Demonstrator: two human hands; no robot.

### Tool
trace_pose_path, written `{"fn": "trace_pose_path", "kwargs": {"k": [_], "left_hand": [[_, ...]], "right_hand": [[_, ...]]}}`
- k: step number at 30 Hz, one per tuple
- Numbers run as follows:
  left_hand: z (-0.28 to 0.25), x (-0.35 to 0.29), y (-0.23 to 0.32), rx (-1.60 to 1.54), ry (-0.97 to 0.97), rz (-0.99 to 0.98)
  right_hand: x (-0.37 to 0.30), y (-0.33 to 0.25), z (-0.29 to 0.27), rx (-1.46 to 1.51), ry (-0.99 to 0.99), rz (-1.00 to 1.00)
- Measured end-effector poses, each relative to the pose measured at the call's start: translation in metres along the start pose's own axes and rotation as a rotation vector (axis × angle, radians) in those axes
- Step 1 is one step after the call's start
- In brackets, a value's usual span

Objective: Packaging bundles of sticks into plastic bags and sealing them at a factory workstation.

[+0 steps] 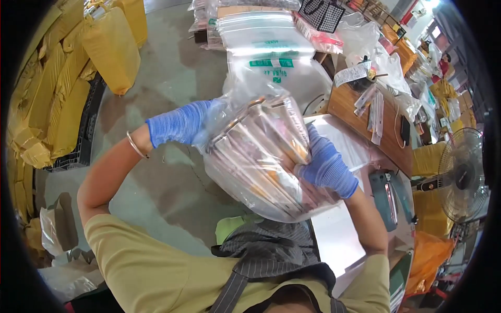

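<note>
A large clear plastic bag (229, 180) is held up in front of my chest between both hands. Through its film several flat, slim packets (271, 130) show, pinkish with orange patches, stacked on edge and fanned out. My left hand (182, 122), in a blue knitted glove, grips the bag at its upper left, its fingertips partly hidden behind the film. On the right, my right hand (326, 161), gloved alike, clasps the bag and the packets with the thumb toward me. Beyond the bag lies a stack of clear bags (271, 47) with green print.
Yellow wrapped parcels (57, 99) are piled on a black pallet (91, 120) at the left. At the right, a wooden table (349, 104) carries small clear packets and a black phone (405, 130). A teal-grey device (383, 198) and a standing fan (462, 175) are nearer.
</note>
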State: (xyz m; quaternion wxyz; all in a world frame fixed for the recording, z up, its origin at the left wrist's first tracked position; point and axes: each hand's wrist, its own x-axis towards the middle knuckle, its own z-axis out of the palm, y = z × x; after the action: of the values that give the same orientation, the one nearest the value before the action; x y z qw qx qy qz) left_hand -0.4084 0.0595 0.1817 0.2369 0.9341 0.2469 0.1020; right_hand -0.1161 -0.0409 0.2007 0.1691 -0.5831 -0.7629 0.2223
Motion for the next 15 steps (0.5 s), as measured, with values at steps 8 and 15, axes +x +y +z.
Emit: {"fn": "trace_pose_path", "kwargs": {"k": [8, 15], "left_hand": [[0.004, -0.007, -0.015, -0.044, 0.009, -0.254], [-0.009, 0.009, -0.019, 0.073, 0.248, -0.422]], "right_hand": [[0.048, 0.010, 0.079, -0.162, -0.031, -0.140], [0.043, 0.011, 0.110, -0.432, 0.265, -0.403]]}}
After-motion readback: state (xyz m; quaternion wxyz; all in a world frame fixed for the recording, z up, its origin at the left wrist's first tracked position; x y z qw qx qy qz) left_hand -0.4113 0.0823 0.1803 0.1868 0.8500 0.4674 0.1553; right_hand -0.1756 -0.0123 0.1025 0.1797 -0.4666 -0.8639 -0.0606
